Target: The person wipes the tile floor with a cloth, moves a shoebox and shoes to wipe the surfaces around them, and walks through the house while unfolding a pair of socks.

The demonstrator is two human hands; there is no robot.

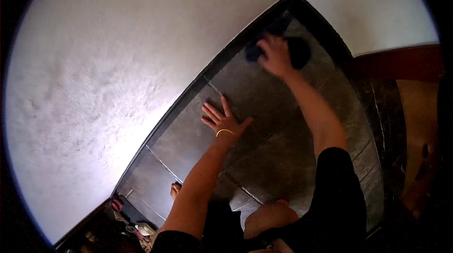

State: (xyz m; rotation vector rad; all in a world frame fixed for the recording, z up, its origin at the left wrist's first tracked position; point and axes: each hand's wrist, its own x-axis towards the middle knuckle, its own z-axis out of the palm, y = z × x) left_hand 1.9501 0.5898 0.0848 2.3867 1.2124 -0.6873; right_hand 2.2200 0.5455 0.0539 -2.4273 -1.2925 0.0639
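Observation:
My left hand [223, 120] lies flat on the grey tiled floor [245, 92], fingers spread, with a yellow bangle at the wrist and nothing in its grasp. Farther out, near the corner, my right hand [276, 55] is over a crumpled dark blue cloth [300, 53]. Its fingers are bent over the cloth and blurred by motion. Parts of the cloth show on both sides of the hand, and the rest is hidden beneath it.
A white wall [94, 59] with a dark skirting [207, 69] runs along the left and meets another wall [368, 12] at the far corner. Reddish-brown wood [396, 64] stands at right. Several small items, including a whitish one [145, 229], lie at lower left.

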